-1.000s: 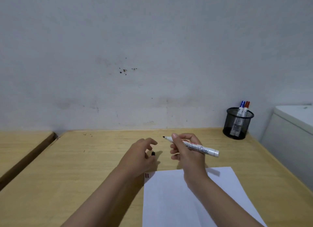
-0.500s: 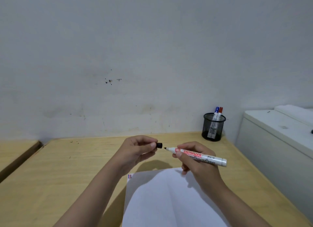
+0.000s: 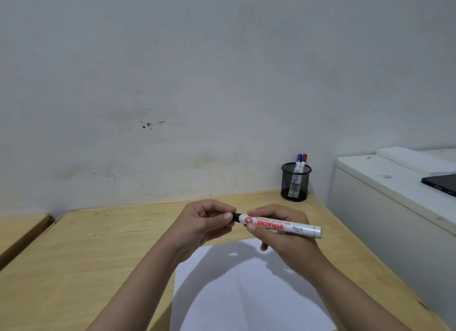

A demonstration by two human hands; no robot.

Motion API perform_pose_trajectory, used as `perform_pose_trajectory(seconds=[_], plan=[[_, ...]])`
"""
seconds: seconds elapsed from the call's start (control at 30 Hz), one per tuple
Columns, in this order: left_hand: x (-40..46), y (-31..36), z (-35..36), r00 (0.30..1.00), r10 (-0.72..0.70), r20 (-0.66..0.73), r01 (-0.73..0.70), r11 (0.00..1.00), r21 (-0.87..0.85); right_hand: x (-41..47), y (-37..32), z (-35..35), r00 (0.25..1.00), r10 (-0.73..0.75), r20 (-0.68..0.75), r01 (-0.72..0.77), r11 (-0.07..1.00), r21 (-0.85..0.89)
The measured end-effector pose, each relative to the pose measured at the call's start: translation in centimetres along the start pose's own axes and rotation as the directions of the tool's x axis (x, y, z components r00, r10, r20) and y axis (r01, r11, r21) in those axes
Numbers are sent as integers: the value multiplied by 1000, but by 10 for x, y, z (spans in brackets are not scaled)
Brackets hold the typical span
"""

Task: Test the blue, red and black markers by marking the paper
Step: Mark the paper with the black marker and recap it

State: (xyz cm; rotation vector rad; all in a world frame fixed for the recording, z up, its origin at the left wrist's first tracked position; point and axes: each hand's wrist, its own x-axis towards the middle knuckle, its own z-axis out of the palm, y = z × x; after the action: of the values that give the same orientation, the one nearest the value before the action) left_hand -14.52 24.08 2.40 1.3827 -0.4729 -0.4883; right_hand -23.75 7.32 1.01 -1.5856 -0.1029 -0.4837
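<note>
I hold the black marker [image 3: 281, 225], a white barrel with red lettering, level above the desk, my right hand [image 3: 283, 234] gripping its middle. My left hand [image 3: 206, 222] pinches the black cap [image 3: 236, 217], which sits over the marker's tip end. The white paper [image 3: 246, 293] lies on the desk below both hands, partly shaded by them. The blue marker [image 3: 299, 159] and the red marker [image 3: 304, 158] stand capped in a black mesh cup [image 3: 294, 182] at the desk's back right corner.
The wooden desk [image 3: 98, 256] meets a grey wall behind. A white cabinet [image 3: 385, 207] stands close on the right with a dark flat device [image 3: 441, 186] on top. A second wooden surface [image 3: 17, 229] lies to the left across a gap.
My left hand has brought the black cap from the desk to the marker's tip, and the cap now covers it. The view has shifted left and down.
</note>
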Motion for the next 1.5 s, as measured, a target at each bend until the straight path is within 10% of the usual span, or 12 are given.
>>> perform_pose_trajectory(seconds=[0.37,0.6,0.73,0.83,1.23,1.5], plan=[[-3,-1,15,991,114,-73,-117,993,-35,0,0,-2,995,-55,-86,62,995,75],[38,1,22,954,174,-246,-174,984,20,20,23,10,907,419,-28,-314,722,617],[66,9,26,911,313,-267,-230,926,300,28,21,-17,933,19,-361,-57,994,-94],[84,17,42,919,339,-201,-223,868,444,49,18,-45,928,-283,-245,110,833,-543],[169,17,113,914,375,-156,-336,914,226,120,17,-123,927,-359,-107,219,752,-622],[227,-39,123,879,435,-198,-234,753,614,189,4,-179,870,-328,-369,90,840,-535]])
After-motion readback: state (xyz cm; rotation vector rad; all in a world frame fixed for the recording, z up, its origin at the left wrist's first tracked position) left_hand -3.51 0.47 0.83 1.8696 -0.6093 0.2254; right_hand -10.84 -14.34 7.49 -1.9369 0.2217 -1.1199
